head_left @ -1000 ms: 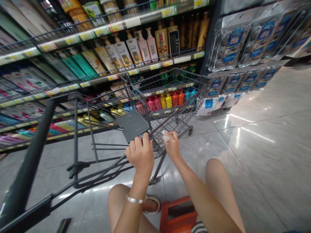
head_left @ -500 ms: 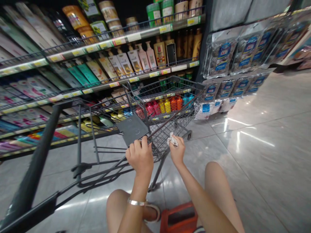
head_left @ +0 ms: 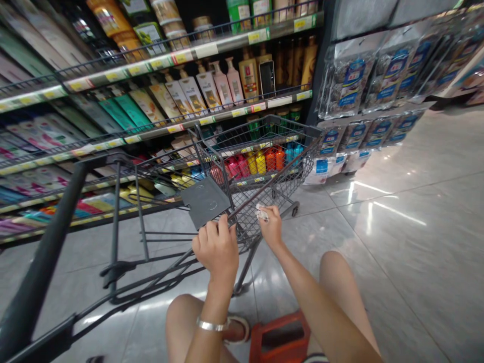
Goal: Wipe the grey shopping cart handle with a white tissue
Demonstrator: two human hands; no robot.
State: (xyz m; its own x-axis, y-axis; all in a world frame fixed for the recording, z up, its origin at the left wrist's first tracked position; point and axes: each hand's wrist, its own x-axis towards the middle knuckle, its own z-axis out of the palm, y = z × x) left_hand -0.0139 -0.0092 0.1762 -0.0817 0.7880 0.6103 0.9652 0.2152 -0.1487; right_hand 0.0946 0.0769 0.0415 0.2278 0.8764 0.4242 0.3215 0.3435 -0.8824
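Note:
A grey metal shopping cart [head_left: 280, 176] stands side-on in front of me, its thick handle bar at the far left. My left hand [head_left: 217, 247], with a silver bracelet at the wrist, is closed around the cart's side rail, near the flat grey seat panel [head_left: 206, 201]. Pinched between the fingers of my right hand [head_left: 273, 227] is a crumpled white tissue [head_left: 260, 213]. That hand is right beside the wire mesh of the basket; whether the tissue touches the wire I cannot tell.
Shelves [head_left: 212, 118] with rows of bottles and jars run behind the cart. Packaged scrubbers [head_left: 350, 83] hang at the right. A red plastic stool [head_left: 280, 338] is below, between my bare legs, on the grey tiled floor [head_left: 416, 242].
My right hand and the tissue have moved slightly left and up along the basket side. My left hand stays on the rail, slightly further left and lower in view.

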